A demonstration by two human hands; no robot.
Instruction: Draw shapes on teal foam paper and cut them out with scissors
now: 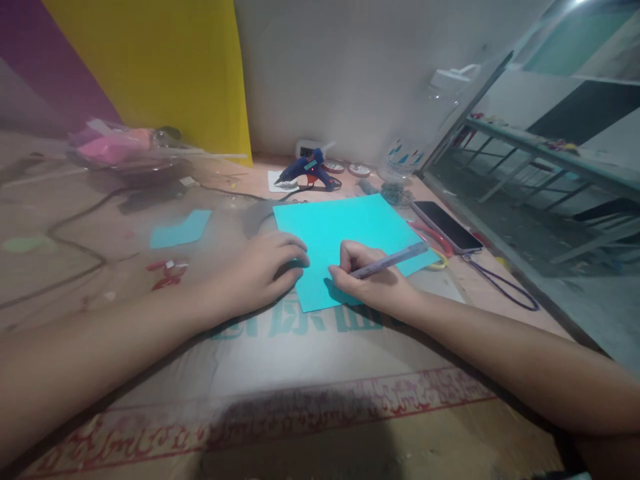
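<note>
A bright turquoise sheet of paper [345, 230] lies flat on the table in front of me. My right hand [367, 270] rests on its lower part, the fingers closed around a pale purple pen [393, 260]. The pen's tip is hidden by the fingers. At the sheet's left edge lies my left hand [273, 270], its fingers stretched out and slightly bent, with the fingertips touching the paper. Part of a pair of scissors with red and yellow handles [437, 240] shows beside the sheet's right side, partly under it.
Behind the sheet stands a blue glue gun [310, 167] with its cable. A phone [447, 225] with a strap lies at the right table edge, near a clear plastic jug [405, 153]. Turquoise scrap [183, 229] and red bits [167, 272] lie left.
</note>
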